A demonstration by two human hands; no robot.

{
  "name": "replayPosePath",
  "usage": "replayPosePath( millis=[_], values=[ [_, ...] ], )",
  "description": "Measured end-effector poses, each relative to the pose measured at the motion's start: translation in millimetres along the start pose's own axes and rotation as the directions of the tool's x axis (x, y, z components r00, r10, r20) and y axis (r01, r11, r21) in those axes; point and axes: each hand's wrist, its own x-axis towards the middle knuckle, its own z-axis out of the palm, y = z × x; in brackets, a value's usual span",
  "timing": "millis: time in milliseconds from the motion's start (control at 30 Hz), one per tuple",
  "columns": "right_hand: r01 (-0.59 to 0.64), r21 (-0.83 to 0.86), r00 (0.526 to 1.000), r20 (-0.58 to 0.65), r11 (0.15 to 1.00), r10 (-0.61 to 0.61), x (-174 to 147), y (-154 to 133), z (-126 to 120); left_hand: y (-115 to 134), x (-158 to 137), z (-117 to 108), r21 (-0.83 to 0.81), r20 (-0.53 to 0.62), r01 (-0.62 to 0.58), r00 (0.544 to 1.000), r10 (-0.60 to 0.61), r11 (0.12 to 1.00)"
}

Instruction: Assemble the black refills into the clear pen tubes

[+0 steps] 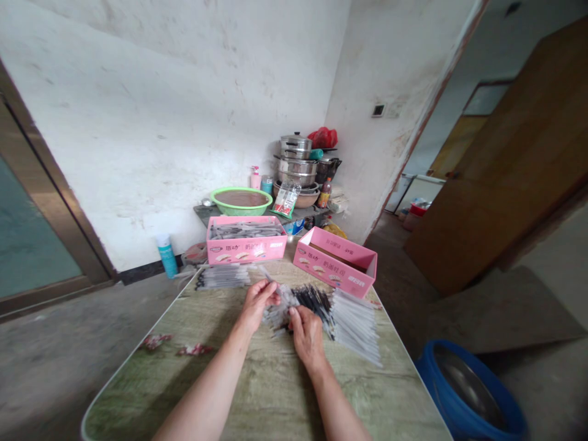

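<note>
My left hand is closed in a pinch on a slim translucent pen barrel that points up and away from the fingers. Close beside it, my right hand has thumb and forefinger pressed together; what they hold is too small to make out. Between and behind the hands lies a heap of small clear pieces. Black slender parts, like pen parts, lie to its right, touching a fanned row of clear tubes. At the left, pens with dark tips lie side by side.
At the table's far edge stand a pink box full of pens and a second pink box, its inside mostly hidden. Behind are a green basin and stacked pots. A blue barrel stands right.
</note>
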Motion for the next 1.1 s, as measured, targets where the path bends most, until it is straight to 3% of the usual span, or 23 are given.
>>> replayPosePath(
  millis=[200,433,600,800,1100],
  values=[
    [-0.028,0.020,0.998,-0.053,0.999,0.029,0.5,0.7,1.1,1.5,-1.1,0.7,0.009,-0.005,0.004,1.000,-0.004,1.000],
    [0.003,-0.007,1.000,0.002,1.000,-0.003,0.8,-1.4,-0.4,-1.6,-0.1,1.0,0.015,0.013,0.009,1.000,-0.009,1.000],
    [-0.059,0.045,0.997,-0.053,0.997,0.062,0.2,1.2,0.5,-5.3,1.9,-0.6,0.018,0.014,-0.003,1.000,0.003,1.000],
    [-0.021,0.017,0.999,0.028,1.000,0.021,-0.3,2.5,-0.4,-3.3,1.4,-1.2,0.019,0.005,-0.013,1.000,0.013,1.000],
    [-0.046,-0.006,0.996,-0.077,0.999,0.045,0.4,4.5,0.3,-6.5,4.3,-4.4,0.030,-0.050,-0.006,0.999,0.008,1.000]
  ],
)
